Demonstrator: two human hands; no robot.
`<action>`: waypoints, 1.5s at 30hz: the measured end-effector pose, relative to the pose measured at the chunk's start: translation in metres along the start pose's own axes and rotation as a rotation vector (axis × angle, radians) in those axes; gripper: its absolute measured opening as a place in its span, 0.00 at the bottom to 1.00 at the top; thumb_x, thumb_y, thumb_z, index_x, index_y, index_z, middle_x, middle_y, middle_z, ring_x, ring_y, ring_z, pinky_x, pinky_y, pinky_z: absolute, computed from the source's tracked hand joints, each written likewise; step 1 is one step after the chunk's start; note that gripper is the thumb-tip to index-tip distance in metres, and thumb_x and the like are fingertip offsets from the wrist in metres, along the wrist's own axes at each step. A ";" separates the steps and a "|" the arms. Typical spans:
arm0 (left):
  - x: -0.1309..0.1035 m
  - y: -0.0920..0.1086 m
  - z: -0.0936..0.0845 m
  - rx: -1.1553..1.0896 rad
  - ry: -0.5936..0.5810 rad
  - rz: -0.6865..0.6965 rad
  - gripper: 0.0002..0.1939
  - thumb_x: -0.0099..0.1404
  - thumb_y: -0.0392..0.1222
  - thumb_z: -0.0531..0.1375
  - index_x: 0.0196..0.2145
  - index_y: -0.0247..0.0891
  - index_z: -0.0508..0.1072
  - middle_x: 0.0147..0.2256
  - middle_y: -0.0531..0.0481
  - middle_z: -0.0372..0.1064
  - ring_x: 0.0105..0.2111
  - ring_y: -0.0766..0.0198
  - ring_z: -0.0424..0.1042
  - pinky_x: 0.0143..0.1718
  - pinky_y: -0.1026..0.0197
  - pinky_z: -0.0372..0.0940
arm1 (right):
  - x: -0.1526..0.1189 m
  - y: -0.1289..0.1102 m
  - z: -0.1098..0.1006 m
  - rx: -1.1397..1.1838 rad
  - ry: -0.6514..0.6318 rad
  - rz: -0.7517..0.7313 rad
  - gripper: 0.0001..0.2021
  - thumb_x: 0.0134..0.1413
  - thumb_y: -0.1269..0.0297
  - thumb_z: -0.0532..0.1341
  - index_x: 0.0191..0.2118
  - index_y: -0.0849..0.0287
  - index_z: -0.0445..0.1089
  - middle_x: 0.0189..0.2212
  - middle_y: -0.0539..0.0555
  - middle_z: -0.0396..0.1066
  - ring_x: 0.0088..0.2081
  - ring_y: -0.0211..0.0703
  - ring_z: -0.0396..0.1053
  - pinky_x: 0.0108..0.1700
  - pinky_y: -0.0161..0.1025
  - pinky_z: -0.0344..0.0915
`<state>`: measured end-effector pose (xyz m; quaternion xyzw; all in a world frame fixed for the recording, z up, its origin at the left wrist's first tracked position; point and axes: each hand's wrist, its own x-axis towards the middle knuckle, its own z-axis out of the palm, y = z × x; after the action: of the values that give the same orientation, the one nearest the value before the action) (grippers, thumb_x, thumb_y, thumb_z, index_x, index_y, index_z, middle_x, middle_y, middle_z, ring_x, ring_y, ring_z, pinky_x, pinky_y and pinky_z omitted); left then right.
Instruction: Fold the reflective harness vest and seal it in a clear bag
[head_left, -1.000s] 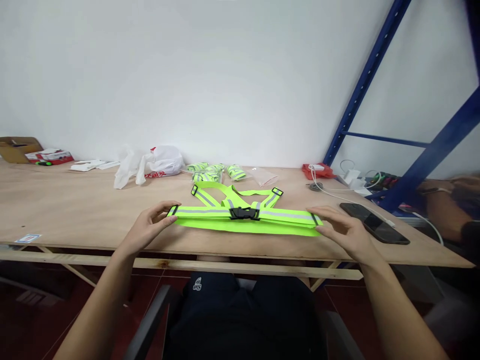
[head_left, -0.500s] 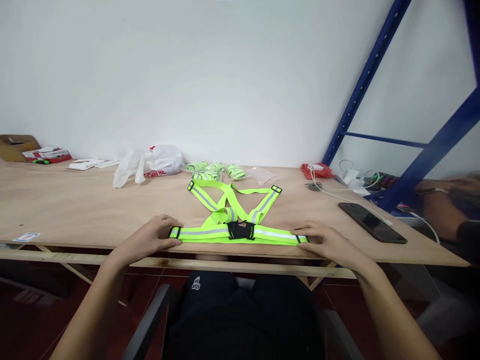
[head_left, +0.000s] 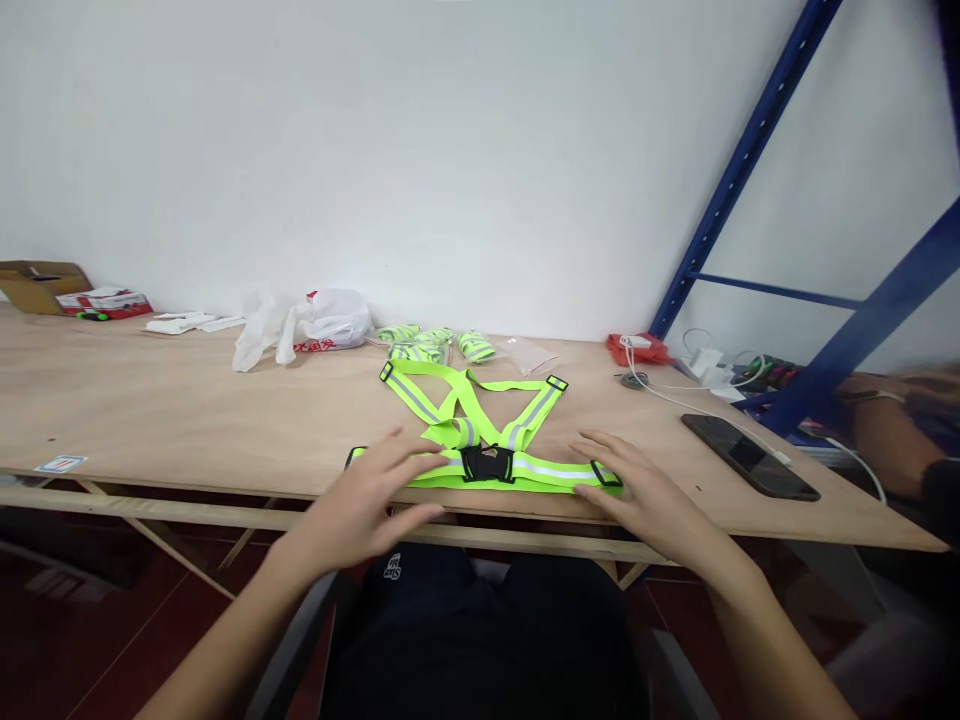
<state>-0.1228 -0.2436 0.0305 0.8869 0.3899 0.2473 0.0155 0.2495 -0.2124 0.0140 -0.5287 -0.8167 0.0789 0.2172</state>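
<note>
A neon yellow-green reflective harness (head_left: 540, 475) lies spread on the table, its belt running along the front edge. At the belt's middle sits a black buckle (head_left: 487, 463), fastened. Two straps cross behind it, with black slider rings at their upper corners. My left hand (head_left: 367, 500) is over the left part of the belt, fingers apart, hiding some of the strap. My right hand (head_left: 637, 485) is at the belt's right end by the black slider (head_left: 606, 474), its thumb and fingers spread; whether it touches the strap I cannot tell.
Packed reflective bundles (head_left: 420, 345) and a clear plastic bag (head_left: 529, 355) lie behind the harness. White plastic bags (head_left: 330, 320) and a cardboard box (head_left: 41, 288) are at the left. A phone (head_left: 750, 457) with a cable lies right. Another person's arm (head_left: 892, 440) shows beyond the blue frame (head_left: 832, 350).
My left hand has let go of the belt's left end and moved right, over the belt. My right hand has opened and shifted slightly inward. The harness lies almost as before.
</note>
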 end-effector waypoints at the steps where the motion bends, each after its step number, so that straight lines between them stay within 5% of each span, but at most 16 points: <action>1: 0.004 0.005 0.009 -0.015 -0.055 0.013 0.24 0.72 0.54 0.55 0.61 0.43 0.67 0.61 0.43 0.65 0.62 0.53 0.63 0.69 0.44 0.48 | 0.000 -0.005 0.003 -0.001 -0.039 0.001 0.29 0.61 0.43 0.56 0.63 0.50 0.65 0.68 0.58 0.57 0.69 0.58 0.52 0.68 0.56 0.53; 5: 0.011 0.001 0.040 0.002 -0.228 -0.060 0.39 0.68 0.64 0.56 0.69 0.44 0.55 0.68 0.41 0.51 0.69 0.46 0.49 0.68 0.39 0.47 | 0.001 -0.014 0.014 -0.013 -0.248 0.059 0.38 0.59 0.40 0.56 0.70 0.49 0.52 0.72 0.57 0.46 0.72 0.58 0.42 0.69 0.58 0.47; 9: 0.004 -0.015 0.051 0.026 -0.292 -0.082 0.45 0.66 0.69 0.54 0.72 0.46 0.45 0.71 0.42 0.43 0.71 0.46 0.41 0.69 0.39 0.41 | 0.001 -0.010 0.023 -0.078 -0.338 0.100 0.44 0.57 0.38 0.58 0.72 0.52 0.46 0.72 0.58 0.40 0.72 0.59 0.35 0.70 0.60 0.42; 14: 0.002 -0.019 0.041 -0.011 -0.314 -0.056 0.44 0.65 0.68 0.55 0.71 0.47 0.48 0.70 0.43 0.44 0.70 0.47 0.43 0.69 0.40 0.40 | 0.001 -0.010 0.030 -0.159 -0.318 0.072 0.45 0.56 0.35 0.57 0.72 0.53 0.46 0.72 0.60 0.40 0.73 0.58 0.33 0.70 0.61 0.40; 20: 0.024 0.005 0.019 -0.087 -0.205 -0.013 0.27 0.71 0.59 0.54 0.61 0.45 0.68 0.64 0.43 0.62 0.65 0.51 0.59 0.68 0.45 0.49 | 0.001 -0.007 0.034 -0.183 -0.290 0.047 0.45 0.55 0.34 0.58 0.72 0.50 0.47 0.72 0.60 0.42 0.72 0.59 0.36 0.70 0.61 0.38; 31: 0.068 0.025 0.092 0.058 -0.295 0.219 0.39 0.68 0.59 0.58 0.70 0.44 0.50 0.70 0.38 0.44 0.70 0.45 0.44 0.67 0.35 0.42 | -0.015 0.021 0.021 -0.127 -0.254 0.137 0.43 0.55 0.33 0.56 0.71 0.49 0.51 0.71 0.59 0.45 0.72 0.60 0.38 0.69 0.62 0.42; 38: 0.071 0.037 0.100 0.079 -0.283 0.260 0.41 0.66 0.58 0.59 0.70 0.42 0.49 0.70 0.36 0.44 0.69 0.43 0.46 0.66 0.35 0.43 | -0.011 0.025 0.015 -0.116 -0.173 0.208 0.36 0.63 0.38 0.46 0.70 0.51 0.54 0.70 0.58 0.51 0.71 0.58 0.45 0.69 0.65 0.40; 41: 0.069 0.039 0.099 0.097 -0.281 0.264 0.41 0.66 0.58 0.59 0.70 0.41 0.49 0.70 0.35 0.44 0.69 0.42 0.46 0.65 0.36 0.45 | 0.006 0.011 0.018 -0.151 -0.150 0.193 0.34 0.65 0.40 0.44 0.69 0.53 0.54 0.70 0.60 0.51 0.71 0.59 0.46 0.68 0.68 0.38; 45: 0.066 0.042 0.097 0.115 -0.267 0.283 0.39 0.67 0.57 0.58 0.69 0.41 0.50 0.70 0.35 0.45 0.69 0.43 0.47 0.65 0.37 0.46 | 0.037 -0.005 0.019 -0.127 -0.226 0.103 0.35 0.65 0.42 0.45 0.69 0.58 0.55 0.69 0.62 0.53 0.70 0.58 0.48 0.68 0.62 0.47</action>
<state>-0.0122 -0.2104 -0.0173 0.9571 0.2694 0.1047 -0.0184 0.2240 -0.1795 0.0089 -0.5704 -0.8111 0.0969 0.0857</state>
